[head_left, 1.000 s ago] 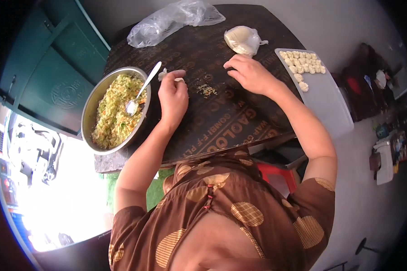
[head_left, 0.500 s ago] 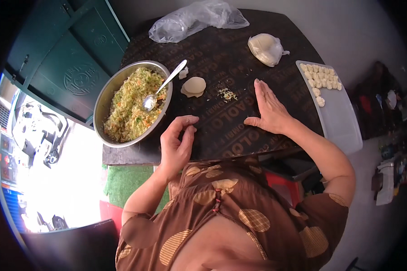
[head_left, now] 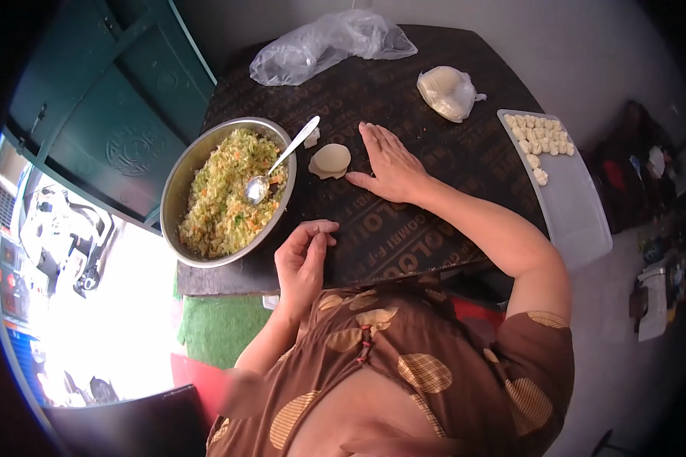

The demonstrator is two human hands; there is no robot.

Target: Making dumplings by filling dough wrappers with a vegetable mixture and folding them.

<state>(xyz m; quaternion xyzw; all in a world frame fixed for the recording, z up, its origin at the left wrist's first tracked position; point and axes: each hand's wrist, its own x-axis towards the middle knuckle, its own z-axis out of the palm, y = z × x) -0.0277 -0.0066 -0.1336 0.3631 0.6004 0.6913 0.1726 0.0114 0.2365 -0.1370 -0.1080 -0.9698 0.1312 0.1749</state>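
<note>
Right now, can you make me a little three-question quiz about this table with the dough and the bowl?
1. True or false: the spoon rests in the metal bowl of filling.
2. Which hand lies flat beside the round dough wrapper? A) left hand B) right hand
3. Fill in: small dough pieces sit on the white ____.

Key: 1 true; 2 B; 3 tray.

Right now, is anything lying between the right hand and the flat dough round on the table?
Nothing visible does. The right hand lies flat on the dark table right beside the dough round, with only bare tabletop between them. The spoon in the filling bowl sits on the round's far side.
</note>
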